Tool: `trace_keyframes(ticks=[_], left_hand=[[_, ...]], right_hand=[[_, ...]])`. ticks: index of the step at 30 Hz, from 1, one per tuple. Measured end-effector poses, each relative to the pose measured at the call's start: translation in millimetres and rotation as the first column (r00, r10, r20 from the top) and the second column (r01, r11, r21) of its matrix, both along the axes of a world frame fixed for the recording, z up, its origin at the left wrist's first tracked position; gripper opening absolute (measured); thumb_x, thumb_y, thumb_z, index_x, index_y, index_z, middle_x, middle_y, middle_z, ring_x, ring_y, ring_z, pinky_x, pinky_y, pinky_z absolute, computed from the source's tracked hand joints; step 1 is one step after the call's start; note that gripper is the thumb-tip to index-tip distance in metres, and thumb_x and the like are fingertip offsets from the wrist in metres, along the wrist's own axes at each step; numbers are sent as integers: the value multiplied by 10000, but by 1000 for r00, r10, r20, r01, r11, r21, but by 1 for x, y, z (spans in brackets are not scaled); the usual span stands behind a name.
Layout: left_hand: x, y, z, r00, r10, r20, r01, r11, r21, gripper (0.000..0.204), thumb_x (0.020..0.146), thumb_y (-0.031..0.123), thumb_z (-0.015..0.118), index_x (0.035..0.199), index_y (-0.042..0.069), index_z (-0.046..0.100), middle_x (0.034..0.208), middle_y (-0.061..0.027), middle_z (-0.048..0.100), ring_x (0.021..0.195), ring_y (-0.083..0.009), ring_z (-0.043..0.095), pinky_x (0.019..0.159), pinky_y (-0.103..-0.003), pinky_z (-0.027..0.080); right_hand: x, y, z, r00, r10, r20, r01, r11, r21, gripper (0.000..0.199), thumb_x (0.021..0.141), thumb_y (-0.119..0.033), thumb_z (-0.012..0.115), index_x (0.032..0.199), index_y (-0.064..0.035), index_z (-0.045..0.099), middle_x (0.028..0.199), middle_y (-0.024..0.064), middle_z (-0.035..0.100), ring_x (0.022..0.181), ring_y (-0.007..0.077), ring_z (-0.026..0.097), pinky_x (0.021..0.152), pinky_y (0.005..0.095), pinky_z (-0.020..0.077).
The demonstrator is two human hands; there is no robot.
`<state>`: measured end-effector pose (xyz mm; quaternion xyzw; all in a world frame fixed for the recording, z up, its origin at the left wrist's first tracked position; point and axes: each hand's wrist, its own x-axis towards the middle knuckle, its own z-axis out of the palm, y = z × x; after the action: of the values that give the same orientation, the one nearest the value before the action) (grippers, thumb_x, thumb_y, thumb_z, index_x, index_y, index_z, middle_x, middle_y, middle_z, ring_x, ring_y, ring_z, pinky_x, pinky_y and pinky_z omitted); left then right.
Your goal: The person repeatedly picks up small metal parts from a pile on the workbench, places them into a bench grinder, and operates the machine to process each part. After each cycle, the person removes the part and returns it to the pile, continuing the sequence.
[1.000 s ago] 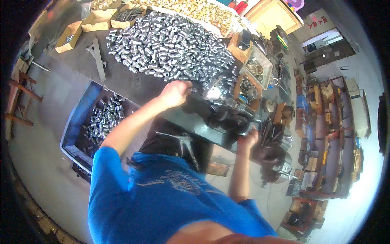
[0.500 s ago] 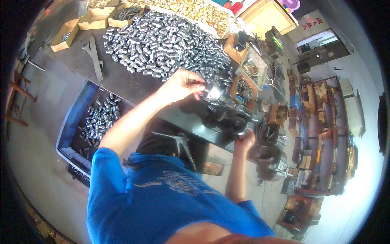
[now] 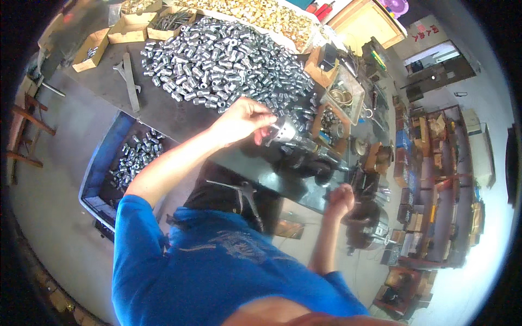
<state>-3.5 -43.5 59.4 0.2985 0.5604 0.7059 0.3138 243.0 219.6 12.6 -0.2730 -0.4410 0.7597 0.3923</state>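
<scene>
My left hand point(image 3: 247, 124) is at the silver chuck point(image 3: 284, 130) of a small bench machine point(image 3: 315, 151). Its thumb and fingers are pinched together at the chuck's face; whatever they hold is hidden. To the right, my right hand point(image 3: 341, 200) is closed beside the machine's dark round parts, and what is inside the fist cannot be made out. Beyond my left hand, a large heap of silver metal fittings point(image 3: 217, 62) covers the dark workbench point(image 3: 111, 81). More silver fittings point(image 3: 136, 160) lie in a blue bin point(image 3: 89, 168) below the bench at the left.
A pile of brass-coloured parts point(image 3: 255, 19) lies at the back. Open cardboard boxes point(image 3: 130, 28) and a flat metal bar with a wrench point(image 3: 129, 81) are at the far left. A clear tray point(image 3: 348, 89) stands behind the machine, and loaded shelves point(image 3: 435, 185) at the right.
My right hand has moved right and slightly toward me, away from the dark round part. My left hand remains at the chuck. The whole view has shifted slightly.
</scene>
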Motion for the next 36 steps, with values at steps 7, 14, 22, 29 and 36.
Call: trace_keyframes(ticks=[7, 14, 22, 29, 36], left_hand=[[2, 1, -1, 999, 49, 22, -48, 998, -37, 165, 866, 109, 578, 848, -50, 617, 643, -63, 576, 484, -122, 560, 510, -242, 477], [-2, 0, -4, 1000, -25, 18, 23, 992, 128, 152, 810, -16, 605, 954, -61, 618, 829, -99, 625, 663, -150, 607, 620, -258, 510], [6, 3, -7, 994, 59, -90, -46, 989, 141, 173, 815, -11, 597, 977, -70, 614, 766, -96, 630, 611, -123, 587, 591, -241, 493], [15, 8, -8, 974, 150, -169, -133, 985, 107, 175, 817, -25, 587, 983, -67, 621, 788, -83, 625, 620, -109, 573, 594, -238, 489], [14, 7, -10, 978, 152, -143, -128, 978, 167, 204, 807, -32, 588, 1006, -64, 623, 797, -96, 631, 633, -112, 576, 611, -239, 487]], right_hand=[[-14, 1, -16, 996, -69, 63, 74, 995, -69, 93, 823, -115, 456, 786, -43, 501, 557, -35, 299, 447, 63, 236, 378, 213, 179], [0, -2, 9, 1000, -22, 17, 21, 997, 76, 117, 845, -143, 457, 791, -49, 504, 571, -36, 310, 444, 57, 241, 379, 211, 178], [-57, 49, 53, 965, 151, -212, -138, 988, 75, 163, 840, -152, 404, 742, -51, 485, 547, -23, 313, 439, 53, 246, 357, 209, 165], [-105, 75, -10, 985, -158, 70, 127, 939, 321, 192, 850, -173, 480, 776, -31, 587, 587, -12, 423, 493, 77, 370, 468, 233, 340], [-72, 39, -47, 993, -110, 45, 108, 993, 40, 198, 788, -139, 513, 841, 18, 623, 729, 50, 576, 641, 157, 531, 622, 314, 468]])
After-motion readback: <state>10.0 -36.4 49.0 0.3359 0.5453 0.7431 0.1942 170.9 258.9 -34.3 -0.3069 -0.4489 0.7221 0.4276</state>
